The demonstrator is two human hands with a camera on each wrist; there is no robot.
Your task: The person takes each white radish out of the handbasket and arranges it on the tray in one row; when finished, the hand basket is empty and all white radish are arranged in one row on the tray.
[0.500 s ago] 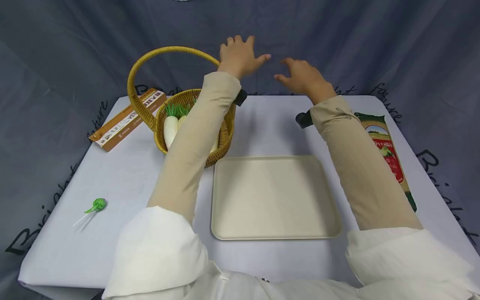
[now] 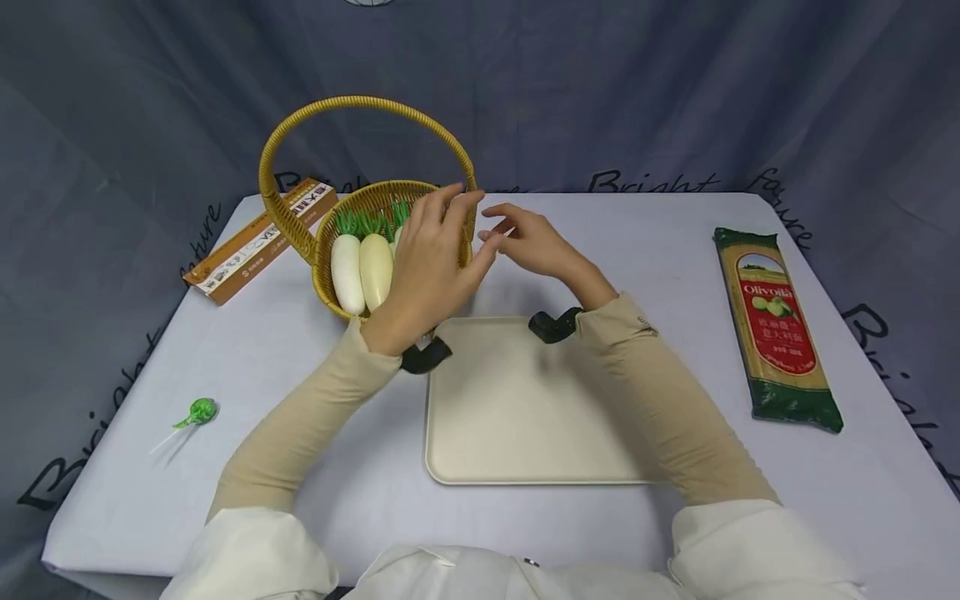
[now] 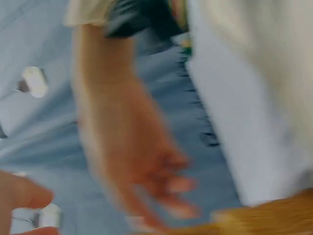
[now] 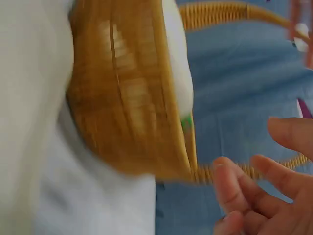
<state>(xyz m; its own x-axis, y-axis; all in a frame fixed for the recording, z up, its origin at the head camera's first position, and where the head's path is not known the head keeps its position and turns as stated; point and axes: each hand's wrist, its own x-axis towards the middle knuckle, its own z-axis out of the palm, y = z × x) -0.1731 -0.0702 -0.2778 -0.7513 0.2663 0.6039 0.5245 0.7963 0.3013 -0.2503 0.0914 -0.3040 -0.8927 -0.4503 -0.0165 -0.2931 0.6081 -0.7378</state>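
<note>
A wicker basket point(image 2: 321, 271) with a tall arched handle point(image 2: 348, 101) stands on the table's back left. Inside lie a white radish point(image 2: 347, 273), a cream one point(image 2: 376, 271) and more with green tops, partly hidden. In the head view my left hand point(image 2: 429, 275) is over the basket's right side, fingers extended and nothing in them. Just right of the handle, my right hand point(image 2: 534, 243) hovers with fingers loosely bent, holding nothing. It shows blurred in the left wrist view. The right wrist view has my fingertips point(image 4: 227, 188) near the handle, apparently apart from it.
A beige tray point(image 2: 517, 433) lies in front of me. Behind the basket on the left is a long brown box point(image 2: 258, 242). A green lollipop point(image 2: 202, 410) lies at the front left, and a pasta packet point(image 2: 780, 329) at the right.
Both hands have come down and back from high over the table's far edge. The left is now over the basket, and the right has moved left toward the handle. The pasta packet is uncovered.
</note>
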